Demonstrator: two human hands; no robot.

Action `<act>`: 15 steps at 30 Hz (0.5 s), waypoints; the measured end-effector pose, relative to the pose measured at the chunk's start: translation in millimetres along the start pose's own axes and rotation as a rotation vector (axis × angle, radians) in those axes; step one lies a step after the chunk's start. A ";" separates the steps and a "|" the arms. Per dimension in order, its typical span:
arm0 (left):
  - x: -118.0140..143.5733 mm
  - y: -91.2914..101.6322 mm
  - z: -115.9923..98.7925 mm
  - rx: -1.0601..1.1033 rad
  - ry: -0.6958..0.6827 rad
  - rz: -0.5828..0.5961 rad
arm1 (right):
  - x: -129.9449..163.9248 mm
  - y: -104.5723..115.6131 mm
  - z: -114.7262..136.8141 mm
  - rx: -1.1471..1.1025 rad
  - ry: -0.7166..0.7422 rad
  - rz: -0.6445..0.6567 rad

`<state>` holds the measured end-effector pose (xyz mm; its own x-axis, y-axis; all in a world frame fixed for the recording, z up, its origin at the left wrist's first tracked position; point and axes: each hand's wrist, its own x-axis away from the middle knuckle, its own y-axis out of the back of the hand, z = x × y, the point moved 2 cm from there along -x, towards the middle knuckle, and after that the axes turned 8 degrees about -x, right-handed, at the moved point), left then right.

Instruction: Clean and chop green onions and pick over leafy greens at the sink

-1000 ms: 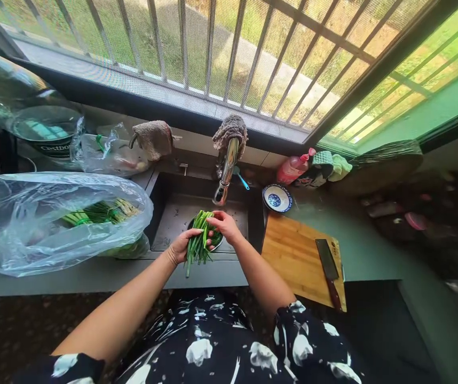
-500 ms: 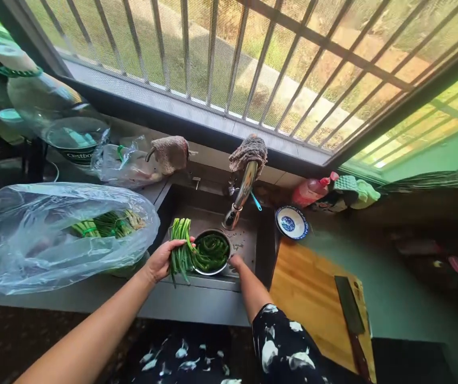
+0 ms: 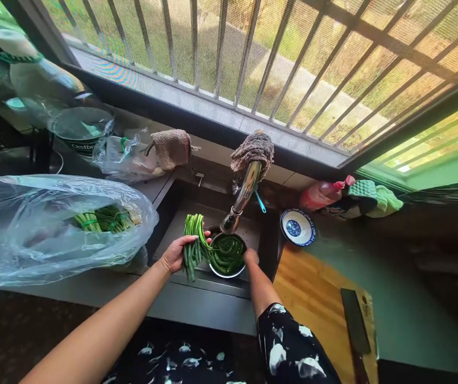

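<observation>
Folded over in my left hand [image 3: 176,253] is a bunch of long green beans [image 3: 194,246], the fingers closed around it over the sink [image 3: 175,218]. The bunch's right side touches a round metal pot [image 3: 224,276]. More long beans [image 3: 229,250] lie coiled inside the pot, dark green and apparently in water. My right hand [image 3: 251,258] is closed at the pot's right side, its fingers mostly hidden. The faucet [image 3: 240,200] hangs just above the pot's far rim; I cannot make out whether water runs.
Left on the counter lies a clear plastic bag [image 3: 53,245] with tied green bundles. To the right are a blue-and-white bowl [image 3: 298,228], a wooden cutting board [image 3: 309,293] and a cleaver [image 3: 355,320]. Cloths [image 3: 175,149] hang behind the sink; a pink bottle [image 3: 321,194] stands nearby.
The pot has shifted right, its far rim now under the faucet spout. Both hands have moved right with it, the bean bunch still in my left hand. The view has shifted slightly.
</observation>
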<state>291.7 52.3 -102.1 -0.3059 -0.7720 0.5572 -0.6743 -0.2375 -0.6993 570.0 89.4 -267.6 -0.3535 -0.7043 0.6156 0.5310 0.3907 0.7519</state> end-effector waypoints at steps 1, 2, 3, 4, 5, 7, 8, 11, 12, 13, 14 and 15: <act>-3.1 -0.5 2.4 0.016 0.004 0.012 | -0.3 4.5 -4.3 0.024 0.000 -0.008; -6.6 -0.7 5.3 0.026 0.006 0.021 | -0.2 8.9 -8.2 0.045 0.001 -0.014; -10.3 -1.0 8.8 0.028 0.012 0.027 | 0.1 13.5 -11.1 0.064 0.005 -0.019; -14.3 -1.5 12.9 0.019 0.028 0.030 | 0.3 18.4 -12.5 0.080 0.012 -0.023; -18.5 -2.2 17.5 0.000 0.045 0.023 | 0.2 23.9 -11.7 0.092 0.025 -0.025; -27.2 -4.4 26.5 -0.051 0.058 -0.018 | -0.6 37.9 -1.3 0.107 0.067 -0.032; -31.4 -6.0 30.5 -0.072 0.050 -0.048 | -1.0 46.9 9.0 0.110 0.095 -0.039; -41.9 -11.5 39.3 -0.108 0.001 -0.139 | 1.9 82.9 62.3 0.059 0.308 -0.140; -44.7 -13.1 41.6 -0.117 0.007 -0.162 | 6.3 97.5 87.2 -0.021 0.525 -0.240; -47.0 -14.6 43.8 -0.126 0.024 -0.177 | 12.3 111.4 112.1 -0.101 0.736 -0.321; -49.0 -15.8 45.7 -0.131 0.043 -0.182 | 18.5 123.5 135.6 -0.164 0.898 -0.376; -50.7 -17.1 47.6 -0.130 0.062 -0.174 | 24.2 133.2 157.1 -0.208 1.018 -0.395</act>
<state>350.7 67.5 -139.7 -0.2158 -0.6873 0.6935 -0.8001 -0.2827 -0.5291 511.1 217.5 -115.5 0.2201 -0.9522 -0.2117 0.6734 -0.0087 0.7393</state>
